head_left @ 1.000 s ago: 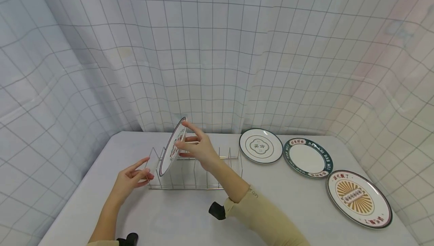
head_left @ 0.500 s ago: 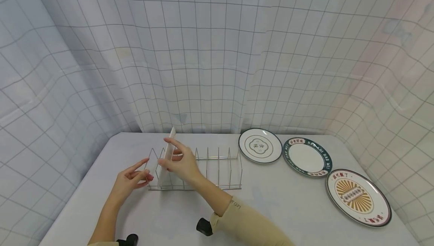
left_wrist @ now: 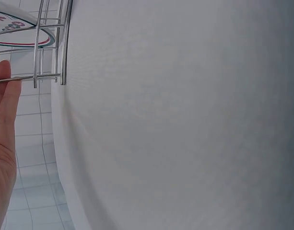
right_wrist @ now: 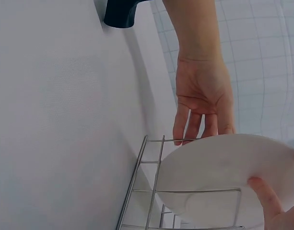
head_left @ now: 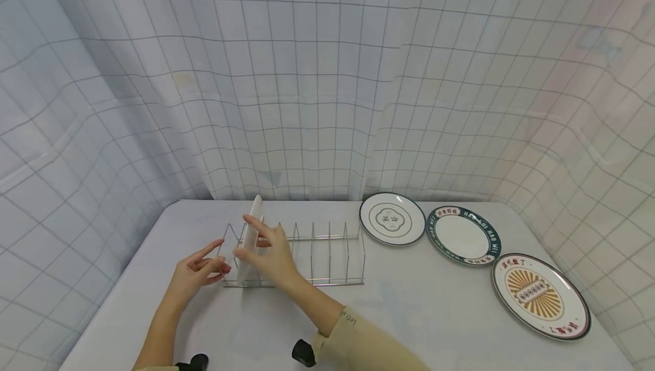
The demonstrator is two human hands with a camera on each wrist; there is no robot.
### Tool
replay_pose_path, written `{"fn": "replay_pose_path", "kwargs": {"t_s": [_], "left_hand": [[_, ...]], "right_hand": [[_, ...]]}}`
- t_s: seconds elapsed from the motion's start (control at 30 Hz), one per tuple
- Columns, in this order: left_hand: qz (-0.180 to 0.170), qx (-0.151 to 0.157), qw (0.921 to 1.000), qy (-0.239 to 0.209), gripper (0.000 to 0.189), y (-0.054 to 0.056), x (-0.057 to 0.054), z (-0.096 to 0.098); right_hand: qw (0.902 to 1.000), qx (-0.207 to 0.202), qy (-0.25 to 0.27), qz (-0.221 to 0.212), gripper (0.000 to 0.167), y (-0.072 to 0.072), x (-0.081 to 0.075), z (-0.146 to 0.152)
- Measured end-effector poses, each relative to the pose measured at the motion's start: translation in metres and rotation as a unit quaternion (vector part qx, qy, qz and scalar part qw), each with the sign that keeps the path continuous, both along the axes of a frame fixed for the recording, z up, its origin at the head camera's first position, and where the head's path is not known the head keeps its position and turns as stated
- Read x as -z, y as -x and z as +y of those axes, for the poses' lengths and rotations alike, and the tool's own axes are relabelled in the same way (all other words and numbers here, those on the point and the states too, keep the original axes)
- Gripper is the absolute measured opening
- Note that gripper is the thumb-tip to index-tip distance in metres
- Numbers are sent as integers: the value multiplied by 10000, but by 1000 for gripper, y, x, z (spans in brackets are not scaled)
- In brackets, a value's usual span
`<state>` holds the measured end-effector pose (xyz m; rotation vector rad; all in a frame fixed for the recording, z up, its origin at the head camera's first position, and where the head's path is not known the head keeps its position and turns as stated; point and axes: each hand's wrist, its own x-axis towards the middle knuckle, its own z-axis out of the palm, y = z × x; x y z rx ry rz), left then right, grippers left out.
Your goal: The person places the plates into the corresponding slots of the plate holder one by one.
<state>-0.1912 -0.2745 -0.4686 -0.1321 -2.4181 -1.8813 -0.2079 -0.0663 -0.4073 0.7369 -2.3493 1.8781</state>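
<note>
A white plate (head_left: 249, 238) stands almost upright in a slot near the left end of the wire dish rack (head_left: 330, 257). My right hand (head_left: 276, 260) holds the plate by its upper part, the thumb against its plain back (right_wrist: 209, 165) in the right wrist view. Part of its decorated face (left_wrist: 12, 28), with a red and green rim line, shows through the wires in the left wrist view. At the rack's left end, my left hand (head_left: 190, 274) grips the end wire with thumb and fingers. The right hand's other fingers are partly hidden.
To the right of the rack lie three plates: one with a thin dark rim (head_left: 393, 219), one with a green lettered rim (head_left: 463, 236), and a larger one with a gold sunburst (head_left: 541, 296). A checked curtain (head_left: 317, 104) surrounds the white table (head_left: 245, 331).
My right hand has lowered the plate into the rack, moving it left and down and turning it from tilted to nearly upright. The left hand stays on the rack's end.
</note>
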Motion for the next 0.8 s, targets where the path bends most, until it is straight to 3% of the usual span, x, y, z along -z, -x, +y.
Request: {"fn": "replay_pose_path", "kwargs": {"t_s": [0.17,0.3,0.4,0.6,0.8], "left_hand": [[45,50,10000,-72,50,0,1,-1],[21,93,9998,-151,50,-1,1,0],[10,108,9997,-199,51,-1,1,0],[25,135,9996,-252,51,-1,0,-1],[90,125,9996,-243,49,1,1,-1]], "right_hand": [[9994,-178,-26,-293,64,1,-4,11],[9963,-219,572,-602,68,10,-11,35],[9905,-131,1231,-599,69,19,-20,64],[9738,482,2147,-581,69,35,-32,140],[9539,1209,2662,-675,70,36,-33,220]]}}
